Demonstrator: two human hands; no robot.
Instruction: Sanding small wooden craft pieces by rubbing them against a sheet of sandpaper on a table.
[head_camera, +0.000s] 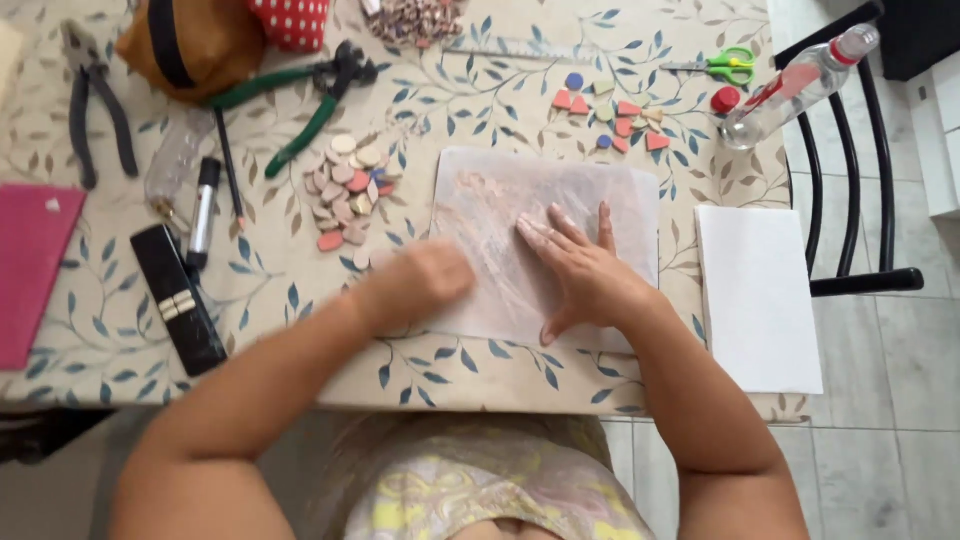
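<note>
The table (250, 290) carries a leaf-patterned cloth. At its centre lies a translucent sheet (500, 200) over a pale board. The right hand (585, 270) rests flat on the sheet, fingers spread. The left hand (420, 285) sits at the sheet's left edge; it is blurred, apparently curled, so its grip cannot be told. A pile of tile pieces (345, 190) lies just left of the sheet.

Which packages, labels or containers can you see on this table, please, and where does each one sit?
Clear plastic spray bottle: far right corner, lying tilted, red nozzle, loose red cap beside it.
Clear plastic bottle: left side, lying beside a black-and-white marker.
Flat black rectangular case: left near edge, small pale label on top.
White rectangular pad: right of the right hand.
No screens or signs.
</note>
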